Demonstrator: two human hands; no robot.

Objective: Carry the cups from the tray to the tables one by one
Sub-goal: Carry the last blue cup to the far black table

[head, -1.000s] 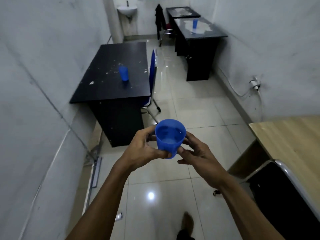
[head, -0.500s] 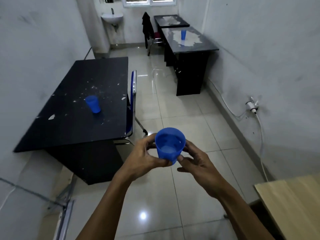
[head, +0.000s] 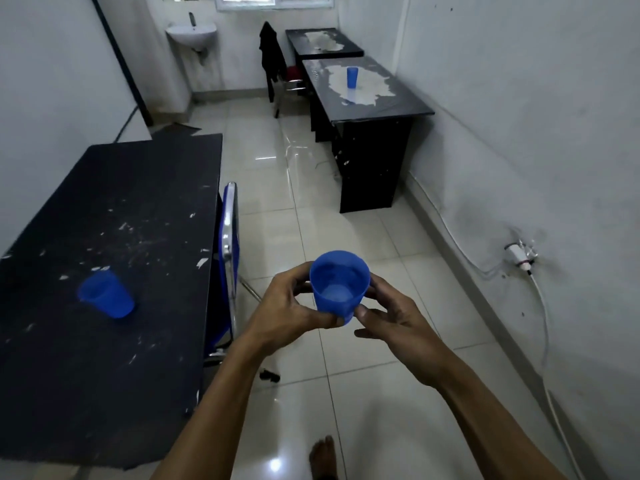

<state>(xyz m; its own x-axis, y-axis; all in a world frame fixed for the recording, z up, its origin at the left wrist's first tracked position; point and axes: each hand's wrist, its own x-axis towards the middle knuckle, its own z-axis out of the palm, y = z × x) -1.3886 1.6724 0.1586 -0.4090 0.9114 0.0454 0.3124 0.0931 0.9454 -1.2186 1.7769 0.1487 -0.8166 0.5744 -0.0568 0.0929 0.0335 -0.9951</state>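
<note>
White tiles gleam underfoot. Both hands, left hand (head: 291, 306) and right hand (head: 394, 320), pinch a blue cup (head: 337, 289) holding water, carried mid-aisle. Beyond, one cup (head: 105, 296) already stands on the near black table (head: 138, 202), another (head: 352, 77) on the right-hand table (head: 391, 105); the farthest table (head: 323, 41) looks unserved.

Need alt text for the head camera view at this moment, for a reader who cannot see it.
Both hands, left hand and right hand, hold a blue cup with liquid in it above a tiled floor. A second blue cup stands on the near black table at left; a third cup stands on a far black table by the right wall.
</note>
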